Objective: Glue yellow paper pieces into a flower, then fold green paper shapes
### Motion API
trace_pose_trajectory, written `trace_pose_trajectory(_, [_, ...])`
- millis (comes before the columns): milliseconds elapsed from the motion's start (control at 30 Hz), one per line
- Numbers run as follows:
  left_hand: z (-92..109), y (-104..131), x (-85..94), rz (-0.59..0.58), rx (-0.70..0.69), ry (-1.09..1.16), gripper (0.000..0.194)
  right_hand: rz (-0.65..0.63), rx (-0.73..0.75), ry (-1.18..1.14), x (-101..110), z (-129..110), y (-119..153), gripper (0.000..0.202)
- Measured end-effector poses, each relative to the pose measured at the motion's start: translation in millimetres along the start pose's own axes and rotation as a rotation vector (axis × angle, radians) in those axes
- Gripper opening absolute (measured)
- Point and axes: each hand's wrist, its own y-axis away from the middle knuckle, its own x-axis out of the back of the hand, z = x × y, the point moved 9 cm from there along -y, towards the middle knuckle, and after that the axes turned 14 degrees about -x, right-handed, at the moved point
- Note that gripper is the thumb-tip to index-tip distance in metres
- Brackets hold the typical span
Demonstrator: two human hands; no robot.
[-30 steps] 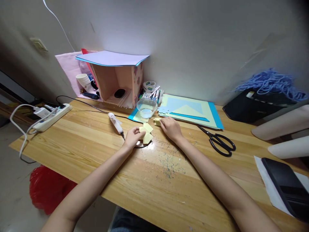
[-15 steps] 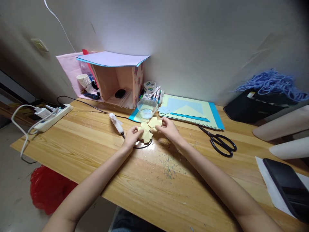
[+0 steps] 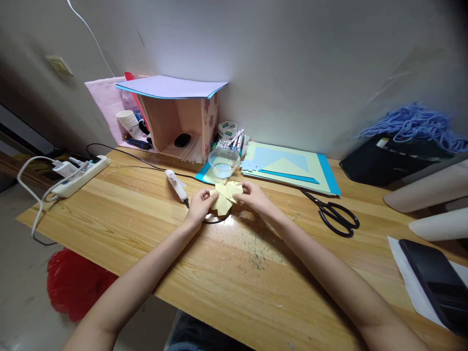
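Note:
Between my hands, just above the wooden table [image 3: 219, 273], are pale yellow folded paper pieces [image 3: 224, 199] with pointed, petal-like edges, lying against each other in a flower-like shape. My left hand [image 3: 199, 205] pinches the left side between thumb and fingers. On the right side, my right hand [image 3: 254, 197] is closed on the paper in the same way. A black cord curves on the table under the paper. To the left lies a white hot glue gun [image 3: 176, 186], and a clear plastic bowl [image 3: 224, 164] stands just behind.
Black-handled scissors [image 3: 338, 217] lie to the right, before a stack of coloured paper sheets [image 3: 323, 170]. A box with a lilac paper top [image 3: 175, 87] stands at the back. A power strip [image 3: 82, 178] is at left, a black phone [image 3: 435, 278] at right.
The yellow pieces, which had a gap between them, have come together, and the right one now lies against the left. Both hands keep their pinch and have hardly moved.

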Motion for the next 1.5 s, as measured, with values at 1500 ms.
trace_pose_trajectory(1500, [4.4,0.2,-0.2,-0.016,0.024,0.013,0.035,-0.118,0.0,-0.074,-5.4,3.5,-2.7,0.023])
